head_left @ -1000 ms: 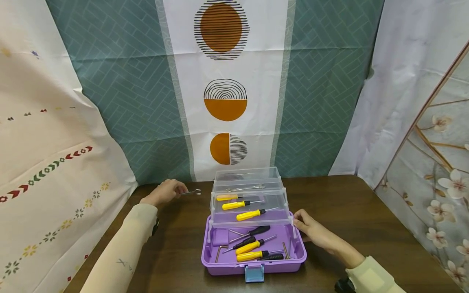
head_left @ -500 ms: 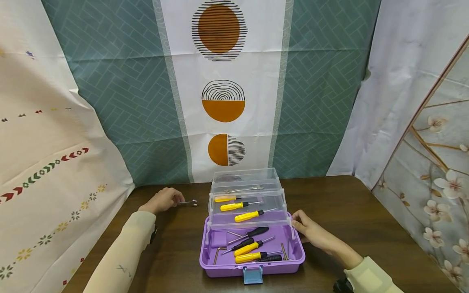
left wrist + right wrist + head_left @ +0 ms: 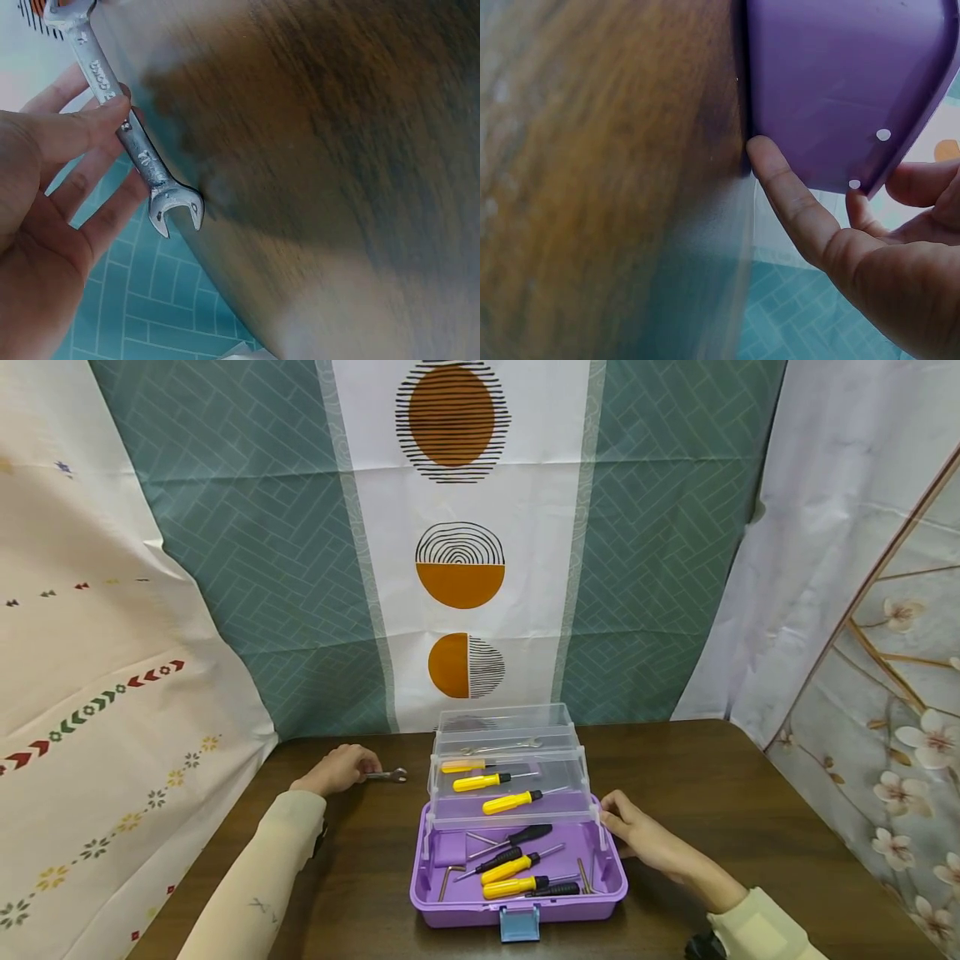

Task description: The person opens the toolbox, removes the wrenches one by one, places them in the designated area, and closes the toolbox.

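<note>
My left hand [image 3: 341, 769] pinches a silver double open-end wrench [image 3: 144, 154] between thumb and fingers, low over the table's left side. One wrench end sticks out to the right of the fingers. My right hand [image 3: 641, 833] holds the back right corner of an open purple toolbox [image 3: 450, 913]. In the right wrist view, one finger [image 3: 799, 204] lies along the box's lower side while others meet its upper corner. Yellow screwdrivers [image 3: 513, 802] and another wrench [image 3: 501, 747] lie in the clear raised trays. Black and yellow screwdrivers and hex keys [image 3: 447, 880] lie in the base.
The toolbox stands on a dark wooden table [image 3: 697, 777], its blue latch [image 3: 519, 925] hanging down in front. A patterned cloth [image 3: 480, 668] hangs behind the table's far edge, and other cloths border the left and right sides.
My left hand has lowered slightly toward the table with the wrench and then stayed nearly still. The right hand keeps its place at the toolbox corner.
</note>
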{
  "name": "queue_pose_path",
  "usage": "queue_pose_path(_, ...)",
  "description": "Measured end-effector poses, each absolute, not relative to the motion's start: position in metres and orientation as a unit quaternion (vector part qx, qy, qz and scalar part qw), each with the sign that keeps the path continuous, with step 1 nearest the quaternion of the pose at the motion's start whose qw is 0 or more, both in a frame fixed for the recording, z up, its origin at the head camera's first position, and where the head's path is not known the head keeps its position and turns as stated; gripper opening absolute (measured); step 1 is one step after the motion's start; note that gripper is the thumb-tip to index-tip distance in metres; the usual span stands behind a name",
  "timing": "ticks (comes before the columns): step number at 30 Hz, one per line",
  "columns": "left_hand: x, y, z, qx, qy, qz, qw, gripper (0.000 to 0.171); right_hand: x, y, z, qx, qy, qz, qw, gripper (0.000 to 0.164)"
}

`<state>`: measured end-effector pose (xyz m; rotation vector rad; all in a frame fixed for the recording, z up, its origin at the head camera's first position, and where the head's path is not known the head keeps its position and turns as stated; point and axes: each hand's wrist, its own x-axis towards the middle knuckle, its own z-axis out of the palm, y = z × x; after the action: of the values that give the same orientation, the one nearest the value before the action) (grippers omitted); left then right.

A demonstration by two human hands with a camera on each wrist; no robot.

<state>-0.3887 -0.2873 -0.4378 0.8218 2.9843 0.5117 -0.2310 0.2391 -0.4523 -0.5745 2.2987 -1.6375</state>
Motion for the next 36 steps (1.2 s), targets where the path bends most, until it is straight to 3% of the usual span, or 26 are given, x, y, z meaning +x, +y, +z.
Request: queue_pose_path(36, -0.3939, -0.2804, -0.4477, 0.229, 0.961, 0.152, -0.007, 0.035, -0.2314, 0.2401, -0.4521, -0.194, 0.793, -0.563, 0.13, 0.024)
